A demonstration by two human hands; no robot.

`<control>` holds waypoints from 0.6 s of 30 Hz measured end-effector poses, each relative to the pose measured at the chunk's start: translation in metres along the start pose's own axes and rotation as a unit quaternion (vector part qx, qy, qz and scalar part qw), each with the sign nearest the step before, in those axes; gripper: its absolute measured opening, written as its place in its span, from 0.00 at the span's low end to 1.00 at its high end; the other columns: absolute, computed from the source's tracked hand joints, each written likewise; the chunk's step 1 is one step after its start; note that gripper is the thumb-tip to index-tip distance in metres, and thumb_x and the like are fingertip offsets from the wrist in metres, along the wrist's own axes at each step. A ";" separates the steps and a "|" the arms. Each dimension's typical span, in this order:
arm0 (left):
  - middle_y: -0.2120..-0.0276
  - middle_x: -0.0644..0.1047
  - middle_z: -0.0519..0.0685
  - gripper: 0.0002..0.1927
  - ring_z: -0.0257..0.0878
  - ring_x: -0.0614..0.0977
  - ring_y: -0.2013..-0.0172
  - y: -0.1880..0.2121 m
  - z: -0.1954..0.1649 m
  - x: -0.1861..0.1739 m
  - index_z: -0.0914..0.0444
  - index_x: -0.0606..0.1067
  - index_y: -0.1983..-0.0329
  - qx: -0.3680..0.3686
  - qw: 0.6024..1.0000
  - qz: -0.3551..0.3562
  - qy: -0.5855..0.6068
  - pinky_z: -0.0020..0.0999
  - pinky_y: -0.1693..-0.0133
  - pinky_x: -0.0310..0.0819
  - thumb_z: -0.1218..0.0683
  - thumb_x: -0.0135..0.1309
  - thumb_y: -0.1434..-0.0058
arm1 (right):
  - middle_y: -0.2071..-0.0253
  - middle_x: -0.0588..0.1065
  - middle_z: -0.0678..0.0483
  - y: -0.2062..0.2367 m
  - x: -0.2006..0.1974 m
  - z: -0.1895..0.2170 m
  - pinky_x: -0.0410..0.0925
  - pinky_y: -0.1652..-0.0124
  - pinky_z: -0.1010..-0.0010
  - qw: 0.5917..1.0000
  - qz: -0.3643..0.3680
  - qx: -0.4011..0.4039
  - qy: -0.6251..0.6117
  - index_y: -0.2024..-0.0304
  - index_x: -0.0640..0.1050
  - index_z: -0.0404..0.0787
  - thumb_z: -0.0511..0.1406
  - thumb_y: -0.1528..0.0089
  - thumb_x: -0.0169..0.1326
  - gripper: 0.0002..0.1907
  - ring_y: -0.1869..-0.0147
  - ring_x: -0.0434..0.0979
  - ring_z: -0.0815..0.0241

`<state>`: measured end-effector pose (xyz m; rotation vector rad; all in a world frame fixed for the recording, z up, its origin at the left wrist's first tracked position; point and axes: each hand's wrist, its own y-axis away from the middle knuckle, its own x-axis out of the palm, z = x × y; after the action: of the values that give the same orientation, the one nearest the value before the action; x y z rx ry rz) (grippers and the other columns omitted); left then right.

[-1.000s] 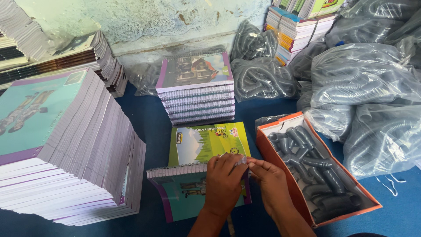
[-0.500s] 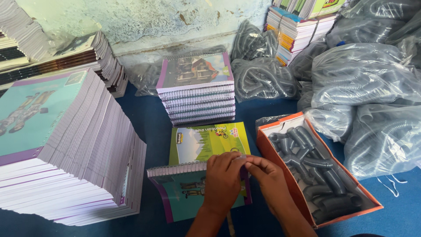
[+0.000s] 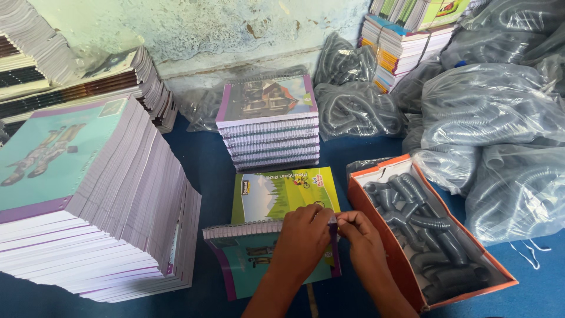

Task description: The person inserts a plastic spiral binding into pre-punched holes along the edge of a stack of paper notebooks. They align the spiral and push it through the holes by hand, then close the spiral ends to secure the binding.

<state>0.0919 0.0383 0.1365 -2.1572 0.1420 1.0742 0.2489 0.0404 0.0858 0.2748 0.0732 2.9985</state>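
Blue cloth (image 3: 206,159) covered the floor in the head view, and on it, right below the camera, lay a notebook (image 3: 259,259) with a teal cover and a wire spiral along its top edge. Both hands met at that notebook's right end. The left hand (image 3: 303,238) rested on the cover with its fingers curled over the end of the spiral. The right hand (image 3: 360,235) came in from the other side, and its fingertips pinched the spiral's end (image 3: 332,222) against those of the left, so the two hands touched there, closed on the wire. Whether the wire was turning could not be told.

A green booklet (image 3: 282,191) lay flat just beyond the notebook, partly tucked under it. Behind that stood a short stack of bound notebooks (image 3: 268,126) with a purple-edged cover on top. A tall, leaning pile of unbound books (image 3: 94,200) filled the left side. Just right of the hands sat an orange cardboard box (image 3: 471,253) full of grey spiral coils (image 3: 418,224). Clear plastic bags (image 3: 500,135) holding more coils were heaped behind the box, against the wall.
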 end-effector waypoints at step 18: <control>0.53 0.76 0.60 0.31 0.58 0.75 0.50 0.011 -0.003 -0.006 0.68 0.67 0.35 -0.022 0.997 0.002 0.078 0.53 0.46 0.65 0.60 0.57 0.43 | 0.51 0.78 0.49 -0.002 -0.004 -0.016 0.67 0.46 0.70 0.971 0.059 -0.109 0.203 0.40 0.68 0.40 0.28 0.43 0.57 0.28 0.44 0.77 0.59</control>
<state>0.0861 0.0273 0.1360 -2.2808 0.1966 0.9174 0.2503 0.0414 0.0696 -0.3712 -0.2397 3.0909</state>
